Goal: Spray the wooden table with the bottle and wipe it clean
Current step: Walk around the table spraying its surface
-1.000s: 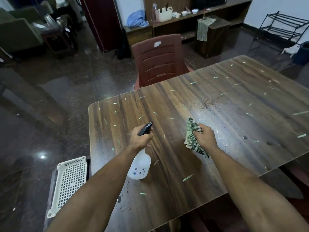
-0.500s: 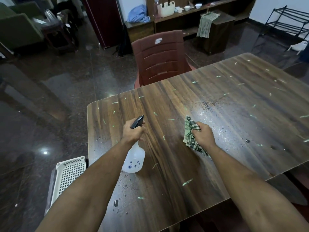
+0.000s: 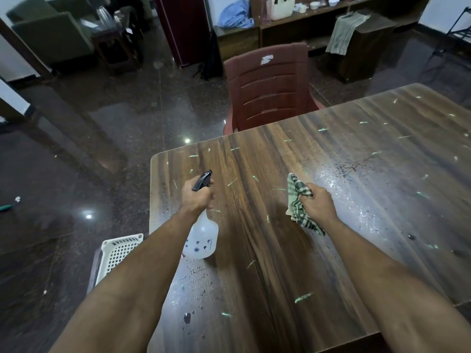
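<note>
Spraying: looking part done — fine droplets beading on the brown wood-grain table top (image 3: pixel 254 250) to the right of the cloth and along the near-left edge below the bottle; middle strip between the two hands showing no droplets, so likely still needing a pass.

Wiping: judging by the wet patches lying unsmeared and the many pale green flecks (image 3: pixel 302 297) scattered across the whole surface, not yet begun in earnest; most of the task remaining.

Dark spots: sitting near the front-left edge and at the right side, still to be cleaned off.

Left hand (image 3: pixel 197 197): curling tight round the neck of the translucent white plastic spray bottle (image 3: pixel 202 240) with small blue flower prints — black trigger head (image 3: pixel 202 180) pointing away over the table; whether a finger is squeezing the trigger, cannot tell.

Bottle: hanging below the fist over the left part of the table, apparently lifted rather than standing, though contact with the wood is hard to judge.

Right hand (image 3: pixel 316 205): fisting around the green-and-white checked cloth (image 3: pixel 297 197), bunched, one end poking up past the knuckles and a tail trailing toward the wrist.

Cloth: sitting low over the table's middle, just left of the wettest patch; touching the wood or not, unclear.

Beyond the table: reddish-brown plastic chair (image 3: pixel 270 90) standing at the far edge; white perforated plastic basket (image 3: pixel 118 253) showing just off the near-left corner.
</note>
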